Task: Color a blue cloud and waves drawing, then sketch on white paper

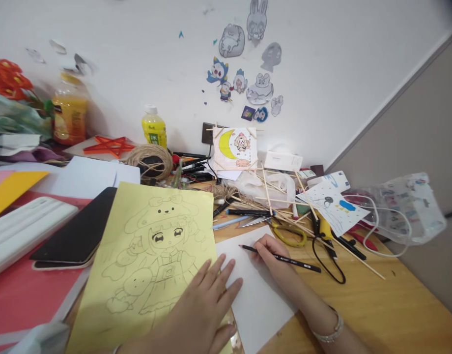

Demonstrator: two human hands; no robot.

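A black pencil (297, 263) lies in the closed fingers of my right hand (269, 253), its tip pointing left just over a white sheet of paper (259, 305). No marks show on that sheet. My left hand (207, 305) rests flat with fingers apart, across the seam between the white sheet and a yellow sheet (115, 221). The yellow sheet bears a pencil drawing of a girl in a dog-shaped hat and a dress; my left hand and forearm cover its lower right part.
Behind the white sheet lie yellow-handled scissors (290, 235), pens and thin wooden sticks (281, 200). A twine coil (152, 160), a yellow-labelled bottle (154, 128) and an orange drink bottle (69, 110) stand along the wall. A black tablet (78, 231) is at left, a clear plastic bag (406, 211) at right.
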